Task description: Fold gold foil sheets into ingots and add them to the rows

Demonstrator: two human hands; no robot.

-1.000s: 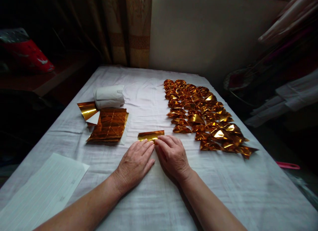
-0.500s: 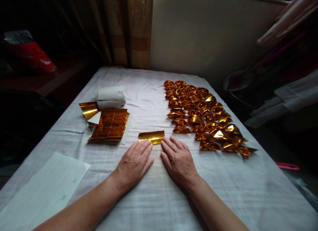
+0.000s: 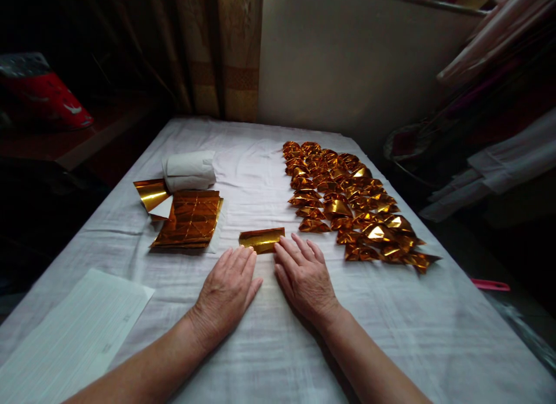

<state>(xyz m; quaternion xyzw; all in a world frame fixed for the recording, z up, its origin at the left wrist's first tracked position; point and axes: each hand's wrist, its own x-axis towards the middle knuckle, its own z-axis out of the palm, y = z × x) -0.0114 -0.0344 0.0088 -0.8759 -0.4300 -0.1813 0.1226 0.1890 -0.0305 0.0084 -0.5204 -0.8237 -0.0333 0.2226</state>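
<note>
A folded strip of gold foil paper (image 3: 262, 238) lies on the white cloth in front of me. My left hand (image 3: 229, 279) rests flat at its near left edge, with fingertips touching it. Flat against its near right edge lies my right hand (image 3: 304, 276), fingers stretched out and slightly apart. Left of the strip is a stack of gold foil sheets (image 3: 189, 220) with crease lines. Several rows of folded gold foil pieces (image 3: 339, 207) with pointed ends stand to the right.
A white paper roll (image 3: 189, 171) and a curled gold sheet (image 3: 151, 194) sit behind the stack. Lined paper (image 3: 78, 329) lies near left. Beyond the white-covered table (image 3: 391, 329) are a red container (image 3: 52, 100), a curtain (image 3: 217, 51) and hanging clothes (image 3: 512, 149).
The view has shifted slightly, so everything on the table appears a little further left. Both hands have slid a little toward me along the strip, showing more of it.
</note>
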